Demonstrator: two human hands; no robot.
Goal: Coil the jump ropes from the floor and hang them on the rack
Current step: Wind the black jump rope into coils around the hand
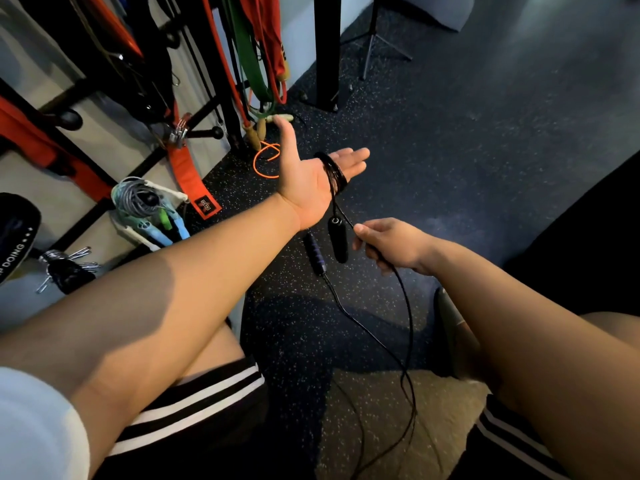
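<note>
Cord of the black jump rope (pixel 334 174), wound in several tight turns round the straight fingers of the left hand (pixel 304 181), palm up and thumb spread, above the floor (pixel 485 150) mid-scene. One handle (pixel 338 240) dangling just below that palm on a short length. Right hand (pixel 388 244) just right of the dangling handle, fingers curled, pinching the loose run of cord; slack dropping from there to the near floor and looping back to a second handle (pixel 315 252) lying flat just left of the first. Looks thin, light and limp, probably smooth-coated: no stiffness to keep a loop unaided, so likely to slide off open fingers without tension. Handles the only rigid, weightier parts, apt to swing and tug the turns loose. Best held on the cord close to the coil under a light steady pull, then pinched across all turns before slipping the bundle free. Orange rope (pixel 265 161) on the far floor beside the rack (pixel 231 109) at left, not yet gathered; other coiled ropes (pixel 138 199) hanging at near left.
</note>
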